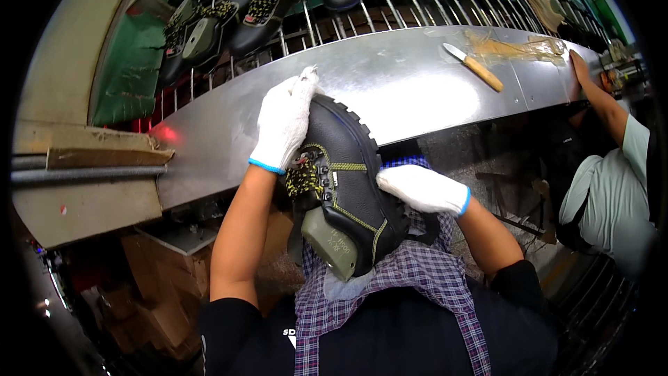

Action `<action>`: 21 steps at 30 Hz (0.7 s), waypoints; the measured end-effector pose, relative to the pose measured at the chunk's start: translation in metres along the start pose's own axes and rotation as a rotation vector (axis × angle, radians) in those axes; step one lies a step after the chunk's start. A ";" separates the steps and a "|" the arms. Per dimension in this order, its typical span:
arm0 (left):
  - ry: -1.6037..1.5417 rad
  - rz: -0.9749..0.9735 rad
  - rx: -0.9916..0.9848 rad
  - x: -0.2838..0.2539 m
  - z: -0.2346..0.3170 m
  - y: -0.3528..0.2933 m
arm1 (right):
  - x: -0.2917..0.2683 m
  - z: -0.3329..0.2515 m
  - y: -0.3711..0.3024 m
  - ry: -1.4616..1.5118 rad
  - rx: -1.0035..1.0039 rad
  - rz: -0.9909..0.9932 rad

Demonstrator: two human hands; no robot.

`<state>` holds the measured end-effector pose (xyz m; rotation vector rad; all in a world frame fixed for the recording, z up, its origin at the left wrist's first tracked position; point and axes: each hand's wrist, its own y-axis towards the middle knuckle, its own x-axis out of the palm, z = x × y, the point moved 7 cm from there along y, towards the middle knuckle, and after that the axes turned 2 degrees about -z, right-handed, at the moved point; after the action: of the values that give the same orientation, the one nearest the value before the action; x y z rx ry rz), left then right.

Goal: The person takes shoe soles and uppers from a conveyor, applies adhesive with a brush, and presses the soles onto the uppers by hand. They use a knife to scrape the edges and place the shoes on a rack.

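Note:
A black work boot (pixel 341 167) with yellow stitching, yellow-black laces and a ridged sole is held in front of my apron, toe toward the bench. A grey-green shoe last (pixel 330 242) fills its opening. My left hand (pixel 287 117), in a white knit glove with a blue cuff, is closed at the boot's toe, fingertips bunched at the far end. On the sole side, my right hand (pixel 422 189), gloved the same way, grips the boot's edge; its fingers are partly hidden underneath.
A metal bench (pixel 306 63) curves ahead, bearing a wooden-handled knife (pixel 474 68) and brownish tape (pixel 515 47). Behind it, a rack of metal bars (pixel 445 0) carries several boots (pixel 261 21). At right, a co-worker's hand (pixel 579 66) touches the bench. Cardboard boxes (pixel 163 278) stand lower left.

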<state>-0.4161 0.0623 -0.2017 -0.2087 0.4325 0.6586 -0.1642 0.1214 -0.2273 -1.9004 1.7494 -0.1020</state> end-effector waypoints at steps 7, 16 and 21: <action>-0.141 0.041 0.026 0.007 -0.005 -0.001 | -0.011 -0.006 0.013 0.273 0.177 -0.076; -0.508 0.159 0.127 -0.002 -0.044 -0.009 | 0.001 -0.012 0.028 0.489 0.099 -0.067; -0.853 0.116 0.118 0.006 -0.070 -0.019 | 0.040 -0.013 0.033 0.938 0.058 -0.015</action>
<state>-0.4222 0.0283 -0.2653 0.2152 -0.3394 0.7675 -0.1932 0.0789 -0.2428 -1.9536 2.2354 -1.1960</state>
